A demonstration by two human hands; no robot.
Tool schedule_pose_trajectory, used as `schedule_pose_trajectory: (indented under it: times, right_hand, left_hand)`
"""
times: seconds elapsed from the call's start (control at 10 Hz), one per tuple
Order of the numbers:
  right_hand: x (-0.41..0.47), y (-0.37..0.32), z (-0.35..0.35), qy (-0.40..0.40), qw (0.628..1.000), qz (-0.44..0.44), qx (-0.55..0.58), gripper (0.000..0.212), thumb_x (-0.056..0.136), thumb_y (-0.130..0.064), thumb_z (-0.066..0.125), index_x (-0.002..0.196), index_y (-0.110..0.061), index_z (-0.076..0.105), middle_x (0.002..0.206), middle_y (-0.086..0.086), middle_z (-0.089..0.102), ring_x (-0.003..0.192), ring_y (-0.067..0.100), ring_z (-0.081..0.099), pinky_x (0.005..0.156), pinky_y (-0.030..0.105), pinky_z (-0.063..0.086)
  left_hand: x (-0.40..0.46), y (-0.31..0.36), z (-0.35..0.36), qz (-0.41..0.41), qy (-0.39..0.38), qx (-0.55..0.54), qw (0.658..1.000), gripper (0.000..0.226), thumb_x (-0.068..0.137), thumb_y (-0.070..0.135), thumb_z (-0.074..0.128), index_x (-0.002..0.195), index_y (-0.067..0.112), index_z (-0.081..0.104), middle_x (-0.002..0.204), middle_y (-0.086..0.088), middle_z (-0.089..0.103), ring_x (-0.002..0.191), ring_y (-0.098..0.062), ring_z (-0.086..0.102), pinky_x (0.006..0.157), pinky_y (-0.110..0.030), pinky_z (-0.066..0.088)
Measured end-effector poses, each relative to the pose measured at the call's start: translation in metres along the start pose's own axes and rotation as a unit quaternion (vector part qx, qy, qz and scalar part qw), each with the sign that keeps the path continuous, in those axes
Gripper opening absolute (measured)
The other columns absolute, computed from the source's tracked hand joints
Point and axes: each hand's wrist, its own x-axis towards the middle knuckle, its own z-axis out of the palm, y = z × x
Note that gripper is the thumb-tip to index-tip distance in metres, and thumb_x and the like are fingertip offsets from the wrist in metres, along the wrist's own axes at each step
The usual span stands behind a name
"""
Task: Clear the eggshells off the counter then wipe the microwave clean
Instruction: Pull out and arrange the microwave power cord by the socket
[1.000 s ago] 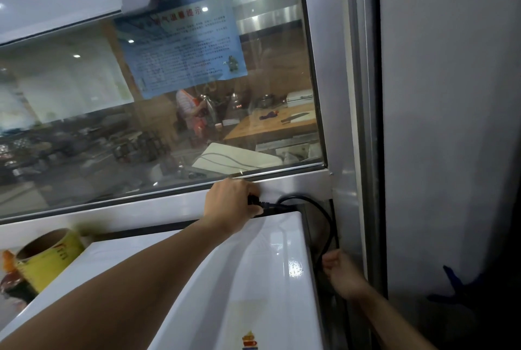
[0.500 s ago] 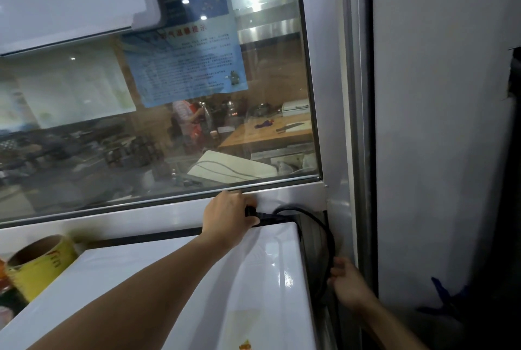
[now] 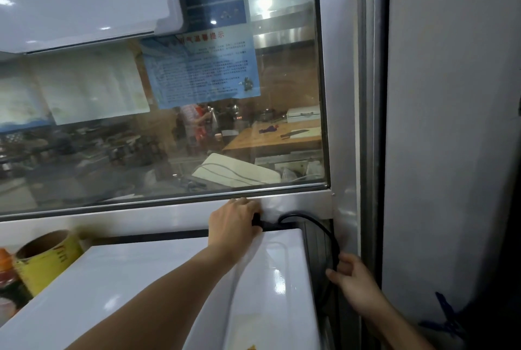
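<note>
- At far left I see a yellow roll (image 3: 46, 258) lying beside the microwave (image 3: 135, 287), whose glossy white top fills the lower middle.
- Behind it runs a wide window (image 3: 169, 138) in a metal frame, with a blue notice (image 3: 200, 70) on the glass.
- My left hand (image 3: 234, 221) reaches across the microwave's rear edge, fingers curled round the black plug (image 3: 257, 222).
- From there the black cord (image 3: 324, 232) loops down the right side.
- My right hand (image 3: 353, 279) pinches that cord, beside a grey wall (image 3: 451, 124).
</note>
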Motion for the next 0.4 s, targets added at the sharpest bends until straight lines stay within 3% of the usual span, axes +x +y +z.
schedule_pose_trajectory:
  times: [0.1,0.2,0.3,0.4]
  right_hand:
    - [-0.003,-0.002,0.0,0.006,1.0,-0.007,0.006,0.054,0.086,0.0,0.062,0.135,0.0,0.038,0.135,0.022,0.045,0.124,0.03,0.045,0.097,0.028,0.034]
    - [-0.006,-0.003,-0.001,0.005,1.0,-0.008,0.008,0.054,0.085,0.0,0.062,0.134,0.0,0.039,0.135,0.022,0.046,0.126,0.03,0.045,0.1,0.03,0.034]
    - [-0.011,-0.007,-0.002,0.0,1.0,-0.015,0.008,0.054,0.084,0.001,0.063,0.133,0.0,0.039,0.134,0.021,0.047,0.126,0.028,0.044,0.098,0.028,0.034]
    - [-0.021,-0.015,-0.004,-0.008,1.0,-0.02,0.012,0.056,0.084,-0.001,0.064,0.134,-0.002,0.039,0.135,0.019,0.046,0.127,0.027,0.043,0.095,0.026,0.033]
  left_hand:
    - [-0.002,-0.003,-0.002,0.003,-0.001,-0.002,1.0,0.015,0.078,0.027,0.06,0.092,0.025,0.059,0.101,0.012,0.062,0.101,-0.014,0.052,0.059,-0.026,0.034]
    - [-0.007,-0.009,-0.004,0.013,-0.025,-0.009,1.0,0.016,0.081,0.022,0.059,0.096,0.024,0.066,0.104,0.012,0.06,0.103,-0.014,0.053,0.065,-0.026,0.043]
    - [-0.01,-0.011,-0.006,0.011,-0.045,-0.034,0.998,0.021,0.083,0.021,0.058,0.102,0.025,0.067,0.105,0.01,0.062,0.095,-0.017,0.058,0.066,-0.024,0.043]
    - [-0.015,-0.013,-0.012,0.018,-0.052,-0.05,0.997,0.031,0.083,0.025,0.06,0.113,0.031,0.06,0.114,0.012,0.06,0.105,-0.013,0.054,0.069,-0.022,0.038]
